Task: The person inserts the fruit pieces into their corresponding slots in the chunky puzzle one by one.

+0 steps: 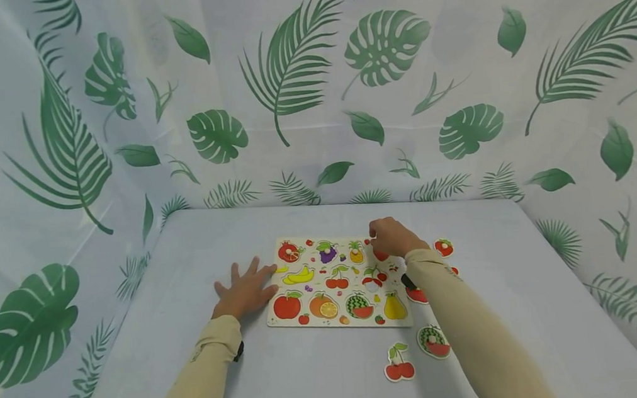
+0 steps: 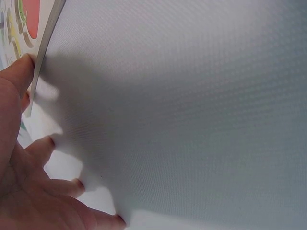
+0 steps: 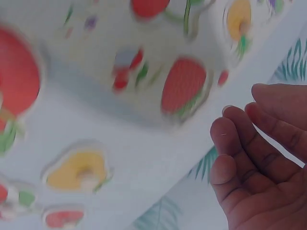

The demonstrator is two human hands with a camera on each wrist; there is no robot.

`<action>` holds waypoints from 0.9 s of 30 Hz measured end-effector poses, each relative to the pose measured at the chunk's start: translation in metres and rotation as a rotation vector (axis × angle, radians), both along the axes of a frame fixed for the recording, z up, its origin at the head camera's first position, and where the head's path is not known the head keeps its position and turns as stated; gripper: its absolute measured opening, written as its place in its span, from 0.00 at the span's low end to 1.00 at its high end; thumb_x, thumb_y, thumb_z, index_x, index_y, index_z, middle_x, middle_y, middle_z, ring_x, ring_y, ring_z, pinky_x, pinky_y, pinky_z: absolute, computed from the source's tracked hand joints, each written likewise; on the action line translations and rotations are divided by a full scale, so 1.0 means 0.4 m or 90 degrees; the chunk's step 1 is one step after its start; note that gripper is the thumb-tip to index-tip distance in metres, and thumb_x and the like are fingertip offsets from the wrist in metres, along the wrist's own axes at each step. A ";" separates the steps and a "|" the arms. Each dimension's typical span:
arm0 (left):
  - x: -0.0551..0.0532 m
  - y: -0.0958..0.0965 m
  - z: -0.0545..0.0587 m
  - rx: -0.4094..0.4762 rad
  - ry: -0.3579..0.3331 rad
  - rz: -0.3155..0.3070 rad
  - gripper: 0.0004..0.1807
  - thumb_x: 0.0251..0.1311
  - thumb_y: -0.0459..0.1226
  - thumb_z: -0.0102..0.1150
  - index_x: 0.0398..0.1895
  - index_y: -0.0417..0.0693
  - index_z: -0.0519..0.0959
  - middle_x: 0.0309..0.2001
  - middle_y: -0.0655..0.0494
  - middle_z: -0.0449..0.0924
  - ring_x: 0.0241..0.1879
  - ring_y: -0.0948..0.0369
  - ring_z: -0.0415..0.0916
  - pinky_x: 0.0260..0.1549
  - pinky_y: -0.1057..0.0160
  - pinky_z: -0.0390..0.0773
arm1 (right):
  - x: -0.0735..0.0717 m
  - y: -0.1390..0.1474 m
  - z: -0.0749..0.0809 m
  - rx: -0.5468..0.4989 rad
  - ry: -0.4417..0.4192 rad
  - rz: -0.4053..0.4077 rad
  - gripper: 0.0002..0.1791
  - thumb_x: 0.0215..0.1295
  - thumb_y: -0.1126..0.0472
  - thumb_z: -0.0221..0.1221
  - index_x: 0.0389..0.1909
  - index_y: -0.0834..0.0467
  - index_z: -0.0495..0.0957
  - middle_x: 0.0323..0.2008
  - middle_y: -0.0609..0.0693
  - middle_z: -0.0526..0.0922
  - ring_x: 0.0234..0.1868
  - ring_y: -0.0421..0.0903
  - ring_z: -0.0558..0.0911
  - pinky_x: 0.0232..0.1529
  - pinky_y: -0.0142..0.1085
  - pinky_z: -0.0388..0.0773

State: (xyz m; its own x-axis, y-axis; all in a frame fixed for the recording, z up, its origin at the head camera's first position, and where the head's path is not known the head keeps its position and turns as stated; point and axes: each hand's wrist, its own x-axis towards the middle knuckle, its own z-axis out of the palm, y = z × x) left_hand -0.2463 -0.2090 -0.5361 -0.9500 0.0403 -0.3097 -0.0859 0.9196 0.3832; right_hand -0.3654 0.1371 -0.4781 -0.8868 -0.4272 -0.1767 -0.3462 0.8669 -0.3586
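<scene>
A wooden fruit puzzle board (image 1: 309, 291) lies flat on the table, with apple, orange, watermelon, pear and bananas pictured on it. My left hand (image 1: 247, 290) rests at its left edge, fingers spread; in the left wrist view the thumb (image 2: 21, 74) touches the board's rim. Above the far right corner is my right hand (image 1: 394, 236). Its fingers (image 3: 225, 136) are loosely curved, with nothing visible between them in the right wrist view. Close by that hand, the red strawberry (image 3: 184, 86) sits in the board's corner.
Right of the board lie loose knobbed pieces: a red fruit (image 1: 444, 247), another red fruit (image 1: 416, 295) partly behind the sleeve, and a watermelon (image 1: 434, 342). Cherries (image 1: 399, 364) lie nearer the front. A yellow piece (image 3: 79, 170) shows in the right wrist view. Leaf-patterned cloth (image 1: 304, 162) surrounds the table.
</scene>
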 end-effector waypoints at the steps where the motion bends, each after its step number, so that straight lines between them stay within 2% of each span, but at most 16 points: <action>1: 0.000 -0.001 0.000 0.000 0.000 0.001 0.36 0.76 0.51 0.62 0.84 0.60 0.65 0.86 0.41 0.47 0.81 0.26 0.31 0.66 0.14 0.36 | -0.004 0.011 0.004 0.006 0.003 -0.003 0.12 0.75 0.67 0.61 0.51 0.71 0.82 0.49 0.65 0.86 0.41 0.55 0.84 0.47 0.50 0.85; 8: 0.001 -0.004 0.002 -0.003 -0.002 0.004 0.36 0.76 0.51 0.62 0.84 0.60 0.66 0.86 0.41 0.47 0.81 0.26 0.31 0.67 0.14 0.36 | -0.007 0.094 0.042 0.021 -0.003 -0.050 0.12 0.75 0.68 0.59 0.52 0.73 0.81 0.48 0.67 0.86 0.43 0.58 0.84 0.53 0.54 0.85; 17: 0.001 -0.004 0.003 0.003 -0.002 0.002 0.36 0.76 0.51 0.62 0.84 0.60 0.65 0.86 0.42 0.46 0.81 0.27 0.31 0.67 0.14 0.36 | -0.021 0.230 0.076 0.010 0.007 -0.079 0.13 0.74 0.70 0.58 0.52 0.75 0.81 0.45 0.67 0.85 0.40 0.60 0.83 0.50 0.56 0.85; 22: 0.002 -0.006 0.001 0.016 0.006 0.006 0.35 0.76 0.51 0.61 0.83 0.61 0.66 0.86 0.43 0.47 0.82 0.27 0.31 0.66 0.14 0.35 | -0.021 0.288 0.077 0.028 -0.001 -0.118 0.12 0.73 0.71 0.59 0.51 0.75 0.80 0.42 0.67 0.85 0.40 0.61 0.82 0.49 0.56 0.85; 27: 0.002 -0.005 -0.002 0.015 0.010 0.007 0.35 0.76 0.51 0.61 0.83 0.62 0.66 0.86 0.43 0.47 0.82 0.28 0.31 0.66 0.14 0.35 | -0.015 0.324 0.058 0.042 -0.024 -0.144 0.12 0.72 0.72 0.60 0.52 0.76 0.81 0.41 0.67 0.85 0.40 0.62 0.81 0.50 0.57 0.85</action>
State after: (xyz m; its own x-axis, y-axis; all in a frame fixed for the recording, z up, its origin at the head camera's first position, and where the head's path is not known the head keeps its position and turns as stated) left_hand -0.2455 -0.2112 -0.5370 -0.9552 0.0370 -0.2937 -0.0895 0.9097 0.4056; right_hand -0.3713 0.2667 -0.4549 -0.9508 -0.2054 -0.2319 -0.1288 0.9430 -0.3068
